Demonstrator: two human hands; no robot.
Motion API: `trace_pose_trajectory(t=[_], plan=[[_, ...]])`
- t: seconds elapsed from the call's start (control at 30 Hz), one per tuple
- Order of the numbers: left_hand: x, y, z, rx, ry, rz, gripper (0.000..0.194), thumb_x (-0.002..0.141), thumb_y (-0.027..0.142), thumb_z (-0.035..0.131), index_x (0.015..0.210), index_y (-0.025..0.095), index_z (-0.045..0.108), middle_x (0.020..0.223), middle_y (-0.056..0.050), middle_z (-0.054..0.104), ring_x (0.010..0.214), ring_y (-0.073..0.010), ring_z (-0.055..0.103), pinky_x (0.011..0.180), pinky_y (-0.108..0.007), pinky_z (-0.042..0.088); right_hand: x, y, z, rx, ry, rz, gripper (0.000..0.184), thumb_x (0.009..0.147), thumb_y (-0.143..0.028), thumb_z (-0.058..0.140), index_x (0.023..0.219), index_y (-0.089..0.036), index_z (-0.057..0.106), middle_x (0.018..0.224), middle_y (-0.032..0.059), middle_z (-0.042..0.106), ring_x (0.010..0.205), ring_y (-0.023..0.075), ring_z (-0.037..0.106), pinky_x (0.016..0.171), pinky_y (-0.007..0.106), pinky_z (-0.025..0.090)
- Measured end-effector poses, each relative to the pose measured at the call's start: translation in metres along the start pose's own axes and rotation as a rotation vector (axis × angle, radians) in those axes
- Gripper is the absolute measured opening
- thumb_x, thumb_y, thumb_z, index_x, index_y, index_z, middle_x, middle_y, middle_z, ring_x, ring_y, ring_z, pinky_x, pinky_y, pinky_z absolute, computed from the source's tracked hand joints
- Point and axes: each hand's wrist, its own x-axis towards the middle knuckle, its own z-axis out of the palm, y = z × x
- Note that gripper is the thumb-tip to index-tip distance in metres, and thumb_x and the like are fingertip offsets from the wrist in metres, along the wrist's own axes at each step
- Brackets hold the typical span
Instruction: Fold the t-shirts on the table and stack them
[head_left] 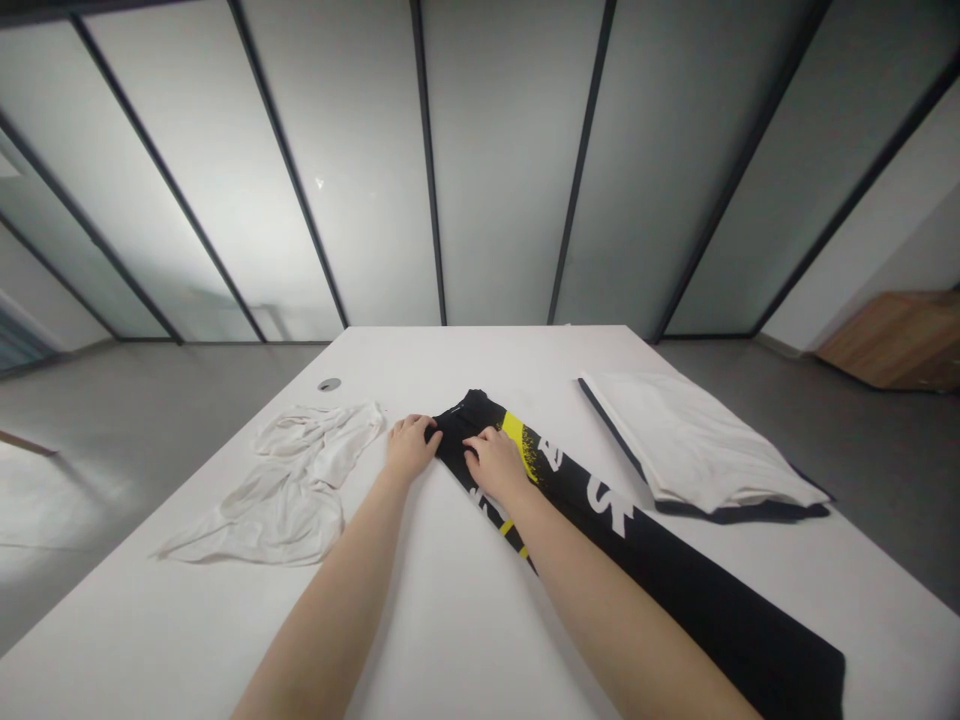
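Note:
A long black garment [675,570] with yellow and white print lies across the white table [450,620], running from the middle to the near right corner. My left hand [409,446] rests at the garment's far left edge, fingers curled and pinching the black fabric. My right hand [495,462] lies on top of the garment beside the yellow patch, fingers bent and pressing the cloth down. The far end of the garment sits just beyond both hands.
A crumpled white garment [289,485] lies to the left of my hands. A folded stack with white cloth on top of dark cloth [690,445] sits at the right. A round cable hole [328,384] is in the tabletop at the far left. Glass partition walls stand behind the table.

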Motion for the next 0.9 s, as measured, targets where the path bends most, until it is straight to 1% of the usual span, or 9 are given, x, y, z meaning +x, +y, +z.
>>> trace_pose_trajectory(t=[0.07, 0.13, 0.23, 0.33, 0.4, 0.47, 0.6, 0.77, 0.9], plan=[[-0.002, 0.003, -0.001, 0.071, 0.02, -0.026, 0.022, 0.097, 0.034, 0.064, 0.112, 0.024, 0.076, 0.138, -0.016, 0.068, 0.132, -0.0395, 0.058, 0.114, -0.058, 0.043, -0.001, 0.0, 0.001, 0.002, 0.028, -0.002, 0.035, 0.102, -0.032, 0.062, 0.133, -0.026, 0.078, 0.132, 0.0127, 0.069, 0.121, 0.031, 0.06, 0.108, 0.043, 0.046], [-0.001, 0.007, -0.002, 0.106, 0.081, 0.006, 0.024, 0.098, 0.031, 0.061, 0.114, 0.023, 0.076, 0.15, -0.017, 0.062, 0.143, -0.0413, 0.051, 0.119, -0.06, 0.039, -0.001, -0.002, -0.001, 0.022, 0.095, -0.032, 0.038, 0.103, -0.031, 0.06, 0.138, -0.024, 0.075, 0.14, 0.0131, 0.066, 0.128, 0.0315, 0.057, 0.112, 0.044, 0.044], [0.002, 0.015, 0.001, 0.059, 0.119, 0.119, 0.031, 0.102, 0.027, 0.052, 0.12, 0.02, 0.076, 0.151, -0.017, 0.062, 0.147, -0.0368, 0.05, 0.123, -0.054, 0.038, 0.0, -0.005, -0.004, 0.05, 0.15, -0.124, 0.041, 0.106, -0.022, 0.051, 0.139, -0.022, 0.073, 0.144, 0.0122, 0.066, 0.132, 0.0286, 0.057, 0.116, 0.041, 0.042], [0.002, 0.02, 0.01, 0.015, -0.054, 0.262, 0.043, 0.105, 0.023, 0.042, 0.134, 0.018, 0.072, 0.148, -0.015, 0.067, 0.144, -0.0302, 0.056, 0.124, -0.048, 0.04, -0.002, -0.009, 0.001, 0.038, 0.065, -0.176, 0.045, 0.107, -0.016, 0.042, 0.139, -0.02, 0.073, 0.138, 0.0121, 0.071, 0.123, 0.0261, 0.065, 0.111, 0.038, 0.046], [-0.001, 0.019, 0.018, 0.063, -0.186, 0.303, 0.05, 0.105, 0.022, 0.039, 0.148, 0.016, 0.064, 0.157, -0.016, 0.061, 0.15, -0.0309, 0.052, 0.126, -0.049, 0.038, -0.004, -0.011, 0.008, -0.001, -0.015, -0.167, 0.047, 0.107, -0.014, 0.04, 0.142, -0.017, 0.07, 0.142, 0.0145, 0.07, 0.128, 0.0281, 0.065, 0.111, 0.039, 0.046], [-0.004, 0.018, 0.024, 0.136, -0.245, 0.284, 0.055, 0.106, 0.026, 0.038, 0.158, 0.015, 0.055, 0.166, -0.016, 0.051, 0.157, -0.0338, 0.042, 0.128, -0.053, 0.034, -0.007, -0.012, 0.017, -0.052, -0.066, -0.146, 0.049, 0.108, -0.017, 0.039, 0.149, -0.013, 0.065, 0.155, 0.0179, 0.062, 0.143, 0.0324, 0.056, 0.118, 0.044, 0.042], [-0.008, 0.016, 0.025, 0.209, -0.241, 0.233, 0.06, 0.109, 0.037, 0.034, 0.162, 0.013, 0.049, 0.17, -0.019, 0.044, 0.161, -0.038, 0.034, 0.128, -0.057, 0.031, -0.013, -0.012, 0.028, -0.092, -0.088, -0.067, 0.058, 0.11, -0.033, 0.041, 0.162, -0.009, 0.05, 0.172, 0.0184, 0.041, 0.159, 0.0395, 0.037, 0.129, 0.053, 0.028], [-0.009, 0.018, 0.022, 0.246, -0.193, 0.127, 0.066, 0.109, 0.048, 0.035, 0.165, 0.014, 0.044, 0.171, -0.021, 0.04, 0.162, -0.0414, 0.031, 0.126, -0.064, 0.029, -0.016, -0.015, 0.028, -0.08, -0.077, -0.027, 0.066, 0.109, -0.043, 0.045, 0.166, -0.011, 0.046, 0.174, 0.0174, 0.036, 0.163, 0.0413, 0.028, 0.131, 0.055, 0.022], [-0.008, 0.017, 0.024, 0.262, -0.157, -0.002, 0.071, 0.108, 0.051, 0.036, 0.166, 0.01, 0.041, 0.171, -0.025, 0.038, 0.161, -0.0449, 0.031, 0.125, -0.066, 0.028, -0.017, -0.017, 0.023, -0.085, -0.109, -0.04, 0.068, 0.108, -0.044, 0.047, 0.166, -0.008, 0.044, 0.174, 0.0188, 0.034, 0.164, 0.041, 0.024, 0.132, 0.055, 0.02]])
